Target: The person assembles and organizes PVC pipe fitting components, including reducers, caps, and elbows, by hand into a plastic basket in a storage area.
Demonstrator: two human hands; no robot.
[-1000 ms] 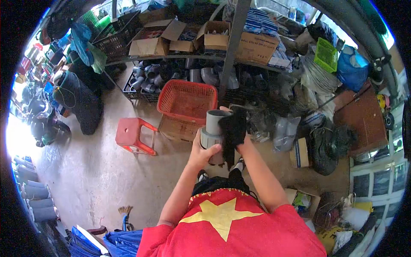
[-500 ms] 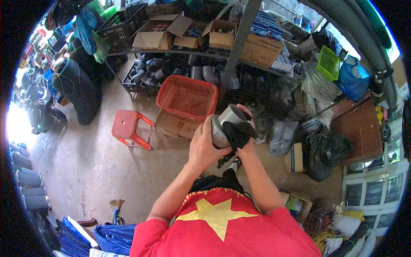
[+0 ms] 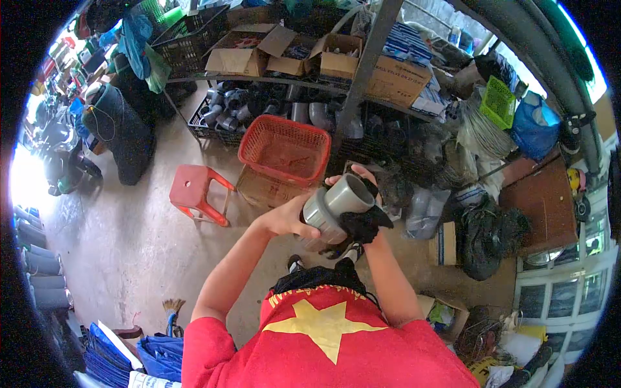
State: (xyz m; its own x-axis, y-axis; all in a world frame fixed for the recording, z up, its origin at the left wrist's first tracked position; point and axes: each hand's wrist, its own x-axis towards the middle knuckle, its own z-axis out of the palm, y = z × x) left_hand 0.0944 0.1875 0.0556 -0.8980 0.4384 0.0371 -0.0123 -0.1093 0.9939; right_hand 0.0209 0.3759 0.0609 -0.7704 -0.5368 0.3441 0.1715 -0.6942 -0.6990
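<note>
In front of my body I hold a grey plastic pipe fitting with a wide collar and a round open end tilted up to the right. My left hand is closed round its left side, thumb across the collar. On the far right side, my right hand grips the fitting, its fingertips showing beyond the open end. A black cloth hangs bunched between my right hand and the fitting, hiding most of that palm.
Beyond my hands a red plastic basket rests on a cardboard box. To its left stands a red stool. A crate of grey pipe elbows sits under a shelf with open boxes. Black bags lie at the right.
The fitting has turned and come slightly lower, showing more of its open end and collar. My left hand has shifted left and down its side. The black cloth stays in my right hand.
</note>
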